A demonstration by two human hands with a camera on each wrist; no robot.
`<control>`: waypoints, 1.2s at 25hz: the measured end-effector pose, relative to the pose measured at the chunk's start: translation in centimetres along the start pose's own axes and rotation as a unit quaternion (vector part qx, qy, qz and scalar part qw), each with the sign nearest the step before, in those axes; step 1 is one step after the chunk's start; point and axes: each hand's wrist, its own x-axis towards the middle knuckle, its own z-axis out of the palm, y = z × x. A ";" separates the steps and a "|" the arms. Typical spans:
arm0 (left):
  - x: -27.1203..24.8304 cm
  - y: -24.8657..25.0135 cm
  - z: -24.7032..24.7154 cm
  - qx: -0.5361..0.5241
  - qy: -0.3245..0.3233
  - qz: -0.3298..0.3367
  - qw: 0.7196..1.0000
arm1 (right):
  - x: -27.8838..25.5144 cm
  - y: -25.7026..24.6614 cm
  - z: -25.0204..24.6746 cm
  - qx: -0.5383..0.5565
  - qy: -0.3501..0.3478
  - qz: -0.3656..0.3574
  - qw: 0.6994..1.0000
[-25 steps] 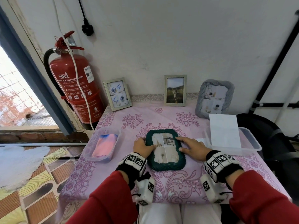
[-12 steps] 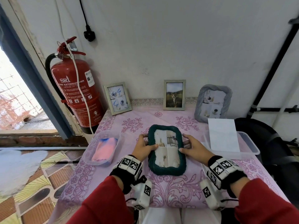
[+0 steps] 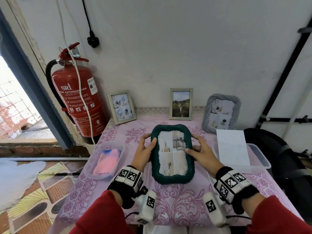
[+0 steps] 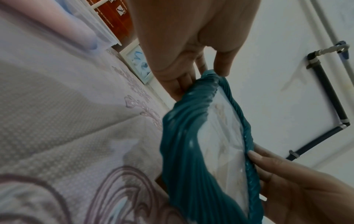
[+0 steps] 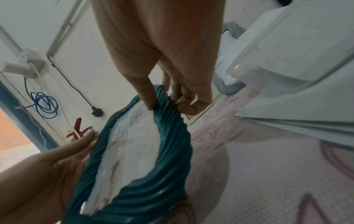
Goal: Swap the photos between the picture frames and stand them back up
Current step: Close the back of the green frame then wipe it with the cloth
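Observation:
A dark green ribbed picture frame [image 3: 172,178] with a four-panel photo is tilted up off the pink tablecloth, its far end raised. My left hand [image 3: 145,149] grips its left edge, thumb on the front rim, fingers behind. My right hand [image 3: 200,152] grips the right edge the same way. The left wrist view shows the green frame [image 4: 184,151] held by my left hand [image 4: 199,71]; the right wrist view shows the frame [image 5: 172,136] pinched by my right hand [image 5: 168,100]. A grey ribbed frame [image 3: 221,114], a cat photo frame [image 3: 181,103] and a pale frame [image 3: 121,106] stand at the wall.
A clear tub [image 3: 258,159] with a white sheet [image 3: 232,147] across it sits at the right. Another clear tub [image 3: 104,161] holding a pink and blue cloth sits at the left. A red fire extinguisher [image 3: 79,100] stands beside the table's left back corner.
The green frame lay flat on the cloth; both hands have taken its sides and lifted its far end up and away from me.

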 end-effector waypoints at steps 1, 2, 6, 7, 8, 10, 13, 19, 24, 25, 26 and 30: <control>0.2 0.2 -0.1 0.007 0.005 0.002 1.000 | 0.2 -0.2 0.1 0.006 -0.003 -0.004 1.000; 0.4 0.4 -0.3 0.015 0.010 0.005 1.000 | 0.4 -0.3 0.3 0.011 -0.004 -0.008 1.000; 1.9 1.5 -1.0 0.028 0.025 0.022 0.999 | 1.6 -1.0 1.1 0.016 0.002 -0.026 1.000; 2.5 1.8 -1.2 0.029 0.027 0.026 0.999 | 2.1 -1.1 1.4 0.013 0.005 -0.032 0.999; 3.1 2.1 -1.4 0.029 0.030 0.032 0.999 | 2.8 -1.3 1.6 0.008 0.009 -0.039 0.999; 4.6 2.6 -2.0 0.033 0.033 0.042 0.998 | 4.3 -1.7 2.1 -0.014 0.023 -0.054 0.998; 7.4 3.4 -3.1 0.025 0.036 0.034 0.998 | 7.2 -2.1 2.9 -0.042 0.032 -0.073 0.996; 15.7 4.5 -4.9 -0.023 0.027 0.019 0.999 | 16.2 -2.2 4.7 -0.073 0.055 -0.111 0.990; 21.7 4.5 -6.0 -0.003 0.039 0.007 0.999 | 22.2 -1.9 5.2 -0.093 0.062 -0.131 0.985; 22.7 4.5 -6.2 -0.001 0.042 0.007 0.999 | 23.1 -1.9 5.3 -0.098 0.065 -0.136 0.984; 23.5 4.4 -6.4 0.003 0.043 0.006 0.999 | 23.8 -1.9 5.4 -0.105 0.068 -0.140 0.982; 24.8 4.1 -7.0 0.029 0.039 0.002 0.999 | 25.2 -1.3 5.8 -0.122 0.070 -0.129 0.982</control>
